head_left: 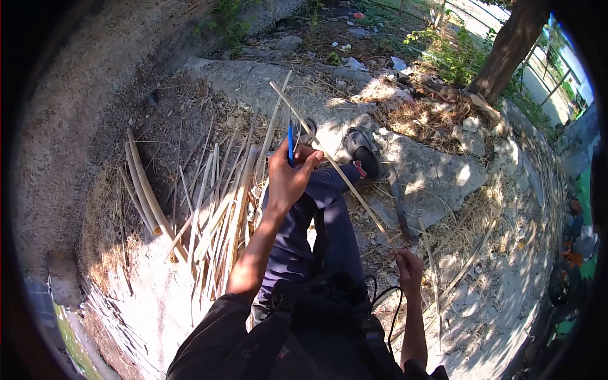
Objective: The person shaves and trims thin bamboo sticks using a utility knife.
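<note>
My left hand (291, 177) is closed around a slim blue tool (291, 144) with a thin dark tip pointing up; its exact kind I cannot make out. A long, pale split-bamboo strip (361, 197) slants across in front of my legs. Its upper part passes by the left thumb, and whether the thumb grips it I cannot tell. Down at the lower right, my right hand (410, 269) has its fingers pinched on the strip's lower end. A long dark blade, like a machete (399, 206), lies on the ground between the strip and the stone slab.
Many split bamboo strips (218, 221) lie heaped to the left, beside thicker curved canes (145, 187). My shoe (362, 147) rests near a large stone slab (437, 171). Dry straw (418, 114), litter and a tree trunk (510, 50) stand farther back. A black cord (398, 310) hangs by my right arm.
</note>
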Demonstrator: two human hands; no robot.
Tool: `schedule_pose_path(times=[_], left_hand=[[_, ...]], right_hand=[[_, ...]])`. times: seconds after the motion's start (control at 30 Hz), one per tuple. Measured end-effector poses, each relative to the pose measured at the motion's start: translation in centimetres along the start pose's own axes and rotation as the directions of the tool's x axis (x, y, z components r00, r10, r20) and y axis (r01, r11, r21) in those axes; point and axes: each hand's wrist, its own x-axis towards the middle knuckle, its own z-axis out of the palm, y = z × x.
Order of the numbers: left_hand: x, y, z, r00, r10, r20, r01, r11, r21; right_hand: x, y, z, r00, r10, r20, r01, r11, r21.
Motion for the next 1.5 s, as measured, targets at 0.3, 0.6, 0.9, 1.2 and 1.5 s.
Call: schedule_pose_path(times=[0.3,0.6,0.9,1.2,1.5], left_hand=[[1.8,-1.4,-6.5,0.972,0.071,-0.226,0.001,0.952,0.306],[0.0,-3.8,-8.1,0.982,-0.137,-0.133,0.183,0.875,0.448],[-2.0,8.1,-0.1,0.975,-0.174,0.138,0.218,0.871,-0.44],[-2.8,9.0,0.6,0.987,-0.113,0.117,0.151,0.898,-0.413],[-5.2,10.8,3.0,0.944,-0.103,0.315,0.252,0.839,-0.482]], right_hand=[[-0.9,2.7,-6.6,0.946,0.209,-0.249,-0.141,0.954,0.264],[-0.9,-1.0,-4.8,0.992,0.13,-0.003,-0.121,0.936,0.33],[-0.7,-3.3,-3.5,0.983,0.108,0.147,-0.146,0.949,0.278],[-0.3,-4.9,-5.0,0.959,0.04,0.28,-0.097,0.976,0.194],[4.6,-15.1,-2.1,0.924,-0.196,0.328,0.059,0.922,0.384]])
